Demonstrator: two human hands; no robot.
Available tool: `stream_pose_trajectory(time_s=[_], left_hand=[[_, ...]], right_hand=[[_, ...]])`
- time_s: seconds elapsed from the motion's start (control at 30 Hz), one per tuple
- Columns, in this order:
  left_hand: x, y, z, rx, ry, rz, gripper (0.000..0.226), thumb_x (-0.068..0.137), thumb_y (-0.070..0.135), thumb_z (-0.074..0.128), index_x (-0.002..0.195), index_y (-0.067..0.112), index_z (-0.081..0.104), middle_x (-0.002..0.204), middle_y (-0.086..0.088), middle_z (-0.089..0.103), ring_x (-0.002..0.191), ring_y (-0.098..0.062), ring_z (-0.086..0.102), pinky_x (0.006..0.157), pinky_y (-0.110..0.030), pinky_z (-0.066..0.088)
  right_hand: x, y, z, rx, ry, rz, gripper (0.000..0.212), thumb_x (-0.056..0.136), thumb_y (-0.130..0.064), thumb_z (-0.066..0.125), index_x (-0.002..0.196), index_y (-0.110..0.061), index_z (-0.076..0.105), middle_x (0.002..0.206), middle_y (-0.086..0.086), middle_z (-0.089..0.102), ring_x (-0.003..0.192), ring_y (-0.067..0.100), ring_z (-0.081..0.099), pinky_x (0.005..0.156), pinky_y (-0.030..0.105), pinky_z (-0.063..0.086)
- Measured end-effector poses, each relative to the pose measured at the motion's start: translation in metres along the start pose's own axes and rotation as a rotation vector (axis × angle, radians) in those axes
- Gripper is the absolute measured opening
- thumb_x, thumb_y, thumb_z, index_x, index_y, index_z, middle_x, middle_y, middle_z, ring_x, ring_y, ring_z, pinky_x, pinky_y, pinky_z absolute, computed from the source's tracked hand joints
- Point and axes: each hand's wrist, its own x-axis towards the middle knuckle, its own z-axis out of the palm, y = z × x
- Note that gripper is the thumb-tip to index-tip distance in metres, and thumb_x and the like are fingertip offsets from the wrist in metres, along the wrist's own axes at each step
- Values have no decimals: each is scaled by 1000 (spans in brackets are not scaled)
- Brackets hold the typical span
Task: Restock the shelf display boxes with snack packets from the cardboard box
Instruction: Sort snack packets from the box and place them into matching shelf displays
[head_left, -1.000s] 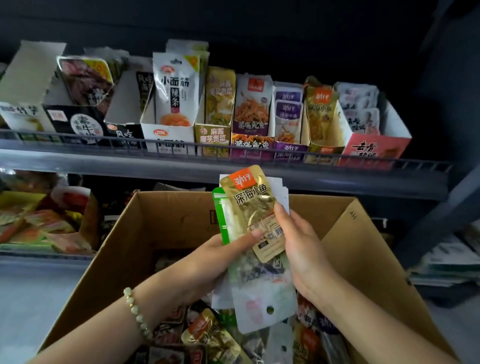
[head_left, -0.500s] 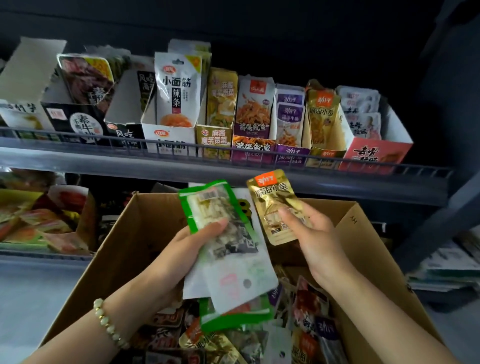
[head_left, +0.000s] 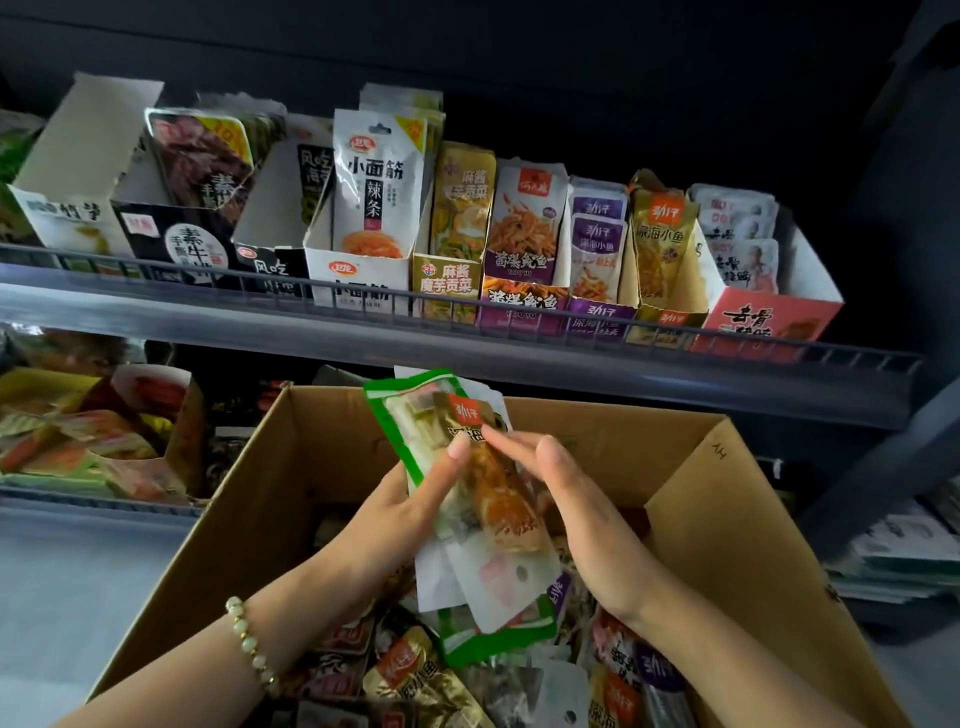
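Above the open cardboard box (head_left: 737, 525), my left hand (head_left: 400, 514) grips a stack of snack packets (head_left: 483, 571), green-edged and white ones, thumb across the front. A gold fish-snack packet (head_left: 493, 467) lies on top of the stack. My right hand (head_left: 582, 499) presses that gold packet against the stack with straight fingers. More loose packets (head_left: 415, 680) fill the bottom of the box. On the shelf above stands a row of display boxes (head_left: 358, 280), among them a gold fish-snack display box (head_left: 662, 317) with matching packets.
A wire rail (head_left: 467, 306) runs along the upper shelf's front edge. The pink display box (head_left: 769, 317) stands at the row's right end. A lower shelf at left carries an open box of packets (head_left: 93, 441). A dark upright (head_left: 883, 457) slants at right.
Half a second ago my right hand held the gold packet apart to the right of the stack. It has since come back onto the stack, which my left hand raised and turned more upright.
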Motion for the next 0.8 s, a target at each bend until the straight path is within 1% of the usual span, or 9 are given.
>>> stream_pose_trajectory(time_s=[0.1,0.17,0.27,0.37,0.43,0.5,0.6,0.7,0.8], left_hand=[[-1,-2,1,-11,-26,-39,39,82,36,56,111,12,65,101,-2,75,94,-18,72,77,-22,57],[1,-4,-1,18,-24,-58,33,83,27,59,110,10,65,99,-2,76,91,-18,72,74,-23,58],[2,-4,-2,114,-99,-72,21,87,17,61,107,13,65,97,0,76,89,-16,73,70,-21,57],[1,-6,-1,178,-208,-103,28,83,21,62,110,13,62,101,0,75,93,-16,72,73,-21,56],[1,-10,1,146,-206,-127,25,85,19,61,109,11,63,99,-1,76,91,-16,72,72,-21,56],[1,-11,3,105,-202,-147,21,85,16,63,105,10,65,98,-3,76,89,-17,73,71,-23,57],[1,-10,4,106,-234,-138,22,82,12,68,103,8,66,100,-7,75,90,-20,72,74,-26,58],[2,-10,2,138,-287,-111,34,74,11,72,106,9,63,100,-5,75,91,-20,72,74,-26,57],[3,-9,0,162,-331,-89,38,72,7,73,108,8,61,102,-5,75,94,-20,72,74,-25,56]], right_hand=[[2,1,-2,-41,85,-17,40,95,-54,38,129,-39,54,134,-16,44,123,-1,46,103,22,43],[4,0,-6,-46,145,-8,32,93,-39,49,125,-39,52,129,-11,49,110,8,58,89,27,54],[6,1,-15,60,186,51,42,80,-42,60,120,-39,47,116,-7,57,95,10,67,78,28,58],[7,5,-19,17,130,101,51,70,-41,71,116,-37,48,106,-3,67,91,9,69,76,27,57],[8,8,-17,41,146,130,44,73,-31,75,110,-30,52,102,-2,71,89,8,70,71,22,55],[9,9,-18,120,261,143,36,78,-23,75,106,-23,54,97,-1,72,83,7,70,65,17,53],[10,8,-19,218,399,175,32,81,-23,73,107,-20,54,89,-1,72,72,2,68,59,12,50],[10,8,-21,239,390,233,27,85,-24,69,107,-17,55,83,-1,71,65,2,67,55,12,49],[11,7,-24,332,305,295,27,85,-21,68,109,-13,59,82,0,71,69,8,68,59,19,52]])
